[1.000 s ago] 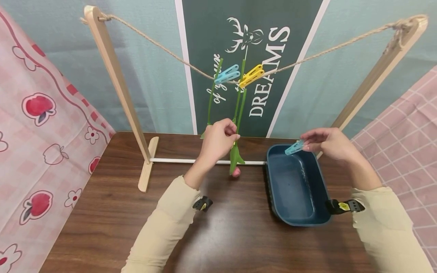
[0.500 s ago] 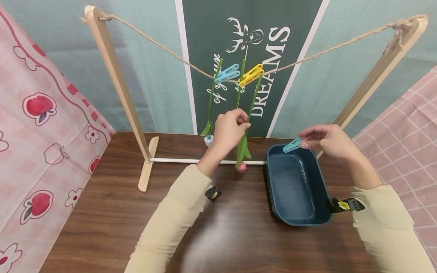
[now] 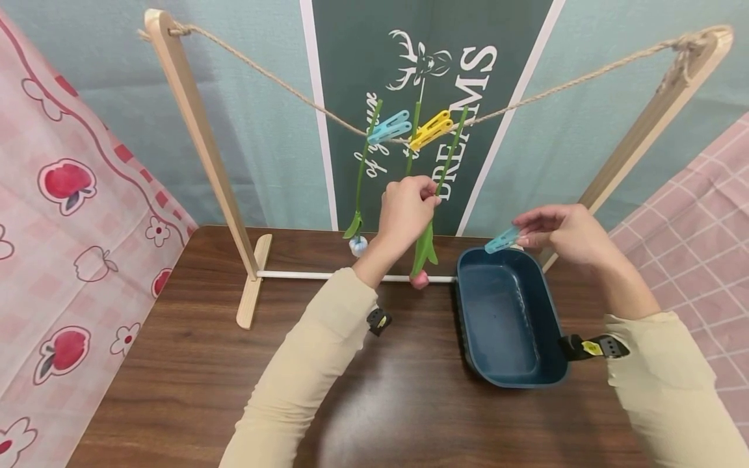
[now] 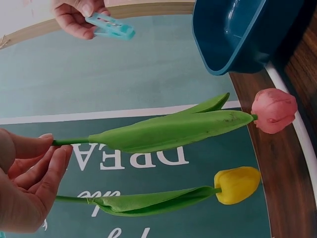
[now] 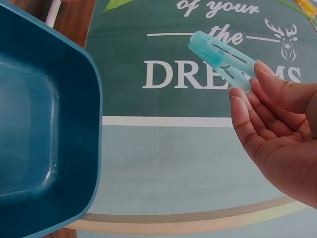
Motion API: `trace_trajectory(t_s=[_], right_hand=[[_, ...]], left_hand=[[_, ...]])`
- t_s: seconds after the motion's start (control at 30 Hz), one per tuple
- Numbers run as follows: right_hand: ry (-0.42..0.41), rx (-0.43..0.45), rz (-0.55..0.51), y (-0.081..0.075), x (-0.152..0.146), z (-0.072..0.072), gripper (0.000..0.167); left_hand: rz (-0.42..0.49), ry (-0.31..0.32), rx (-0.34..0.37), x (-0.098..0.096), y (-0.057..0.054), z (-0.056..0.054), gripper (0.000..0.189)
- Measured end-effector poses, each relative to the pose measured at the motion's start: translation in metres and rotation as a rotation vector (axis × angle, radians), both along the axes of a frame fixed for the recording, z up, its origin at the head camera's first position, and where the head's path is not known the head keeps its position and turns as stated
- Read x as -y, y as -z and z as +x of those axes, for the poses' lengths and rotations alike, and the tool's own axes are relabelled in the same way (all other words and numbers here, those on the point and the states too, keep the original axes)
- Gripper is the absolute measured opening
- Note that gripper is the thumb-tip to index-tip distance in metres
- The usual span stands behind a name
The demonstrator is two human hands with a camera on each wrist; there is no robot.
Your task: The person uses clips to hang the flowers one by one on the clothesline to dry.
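Note:
My left hand (image 3: 406, 209) pinches the green stem of a pink tulip (image 4: 275, 110) whose bloom hangs downward. The stem's top crosses the rope (image 3: 281, 84) just right of the yellow clothespin (image 3: 431, 130); whether they touch I cannot tell. Between thumb and fingers, my right hand (image 3: 564, 235) holds a light blue clothespin (image 5: 223, 62) over the bin's back rim. Another blue clothespin (image 3: 390, 127) clips a stem with a pale blue-white bloom (image 3: 358, 246) to the rope. A yellow tulip (image 4: 237, 185) hangs from the yellow clothespin, its bloom hidden behind my left arm in the head view.
A dark blue bin (image 3: 512, 383) stands on the brown table (image 3: 175, 390) at right. Wooden posts (image 3: 201, 149) carry the sagging rope, and a white rod (image 3: 298, 275) runs low between them. Printed cloth hangs behind and at both sides.
My left hand has carried the pink tulip up and to the right, past the yellow clothespin. The pale blue bloom has come into view. My right hand has risen slightly with its clothespin.

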State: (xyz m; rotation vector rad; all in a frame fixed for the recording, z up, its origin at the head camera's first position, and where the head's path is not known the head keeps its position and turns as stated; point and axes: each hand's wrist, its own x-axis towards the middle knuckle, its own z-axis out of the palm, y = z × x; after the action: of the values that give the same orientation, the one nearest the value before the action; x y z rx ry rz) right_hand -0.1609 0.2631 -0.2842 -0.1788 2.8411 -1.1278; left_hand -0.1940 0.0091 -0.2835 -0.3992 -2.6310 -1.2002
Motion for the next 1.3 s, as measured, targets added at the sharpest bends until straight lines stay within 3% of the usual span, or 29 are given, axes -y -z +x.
trace_trajectory(t_s=[0.27,0.67,0.83,1.07,1.3], right_hand=[[0.004,-0.047,0.003,-0.014,0.005,-0.005,0.036],[0.027,-0.097,-0.001,-0.043,0.02,-0.009,0.034],[0.068,-0.093,-0.049,-0.057,0.028,-0.01,0.033],[0.112,-0.157,-0.164,-0.079,0.043,-0.014,0.021],[0.144,-0.225,-0.183,-0.094,0.056,-0.018,0.018]], left_hand=[[0.016,-0.021,-0.047,-0.004,-0.003,-0.003,0.015],[0.012,-0.029,-0.041,-0.004,-0.003,-0.004,0.017],[0.011,-0.037,-0.039,-0.004,-0.003,-0.004,0.016],[0.03,-0.029,-0.037,-0.004,-0.003,-0.004,0.015],[0.027,-0.033,-0.041,-0.004,-0.003,-0.005,0.014]])
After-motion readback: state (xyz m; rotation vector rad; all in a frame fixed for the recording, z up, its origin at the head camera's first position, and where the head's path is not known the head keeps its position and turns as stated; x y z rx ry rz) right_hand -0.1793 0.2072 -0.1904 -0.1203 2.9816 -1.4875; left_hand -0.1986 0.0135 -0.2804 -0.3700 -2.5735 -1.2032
